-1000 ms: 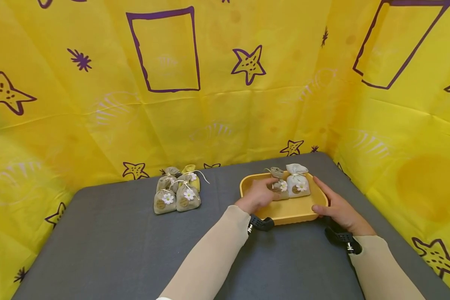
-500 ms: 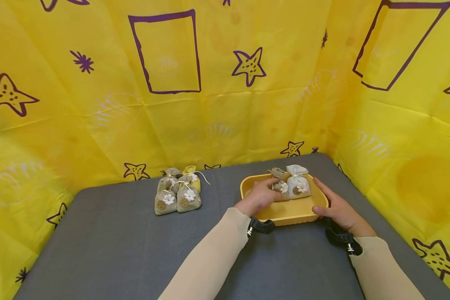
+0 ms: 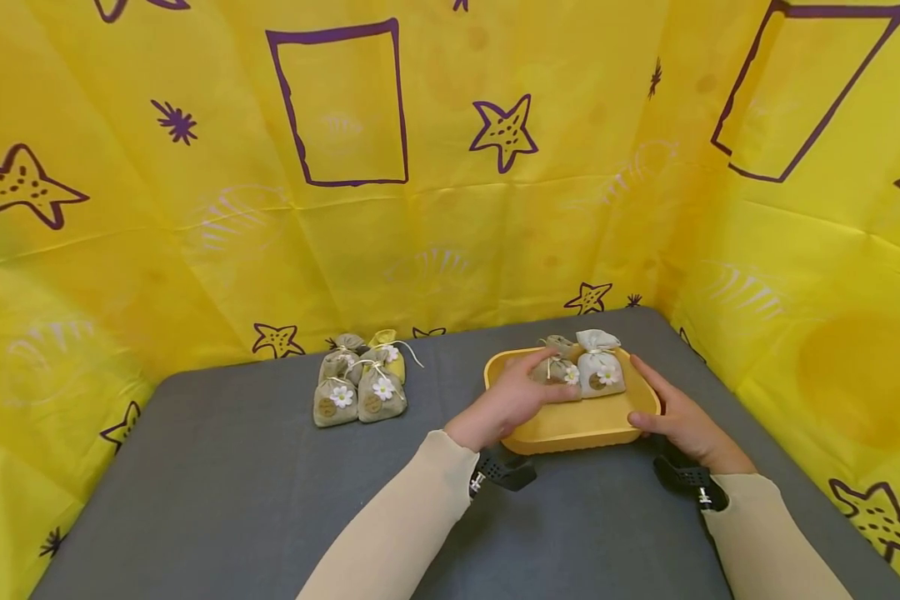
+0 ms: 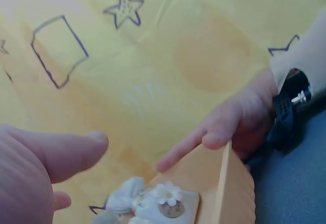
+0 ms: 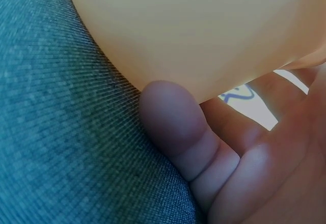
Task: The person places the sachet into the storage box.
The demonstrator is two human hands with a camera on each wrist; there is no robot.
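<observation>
A yellow tray (image 3: 588,423) sits on the right part of the grey table. Two drawstring sachets stand side by side in it, a beige one (image 3: 557,370) and a white one (image 3: 598,367), each with a white flower and a round tag. My left hand (image 3: 506,404) reaches over the tray's left side, thumb and fingers spread around the beige sachet and partly covering it. In the left wrist view the left thumb (image 4: 76,155) points out straight, apart from the white sachet. My right hand (image 3: 682,423) holds the tray's right end, thumb at the near corner and fingers along the outside.
Left of the tray, several sachets stand close together: beige ones in front (image 3: 335,403) and a yellow one (image 3: 393,363) behind, with a loose cord sticking out. Yellow printed cloth (image 3: 450,217) rises behind and at the right of the grey table (image 3: 217,467).
My left hand has loosened from the beige sachet and shifted slightly left and toward me, its fingers wider apart. The right hand keeps its hold on the tray.
</observation>
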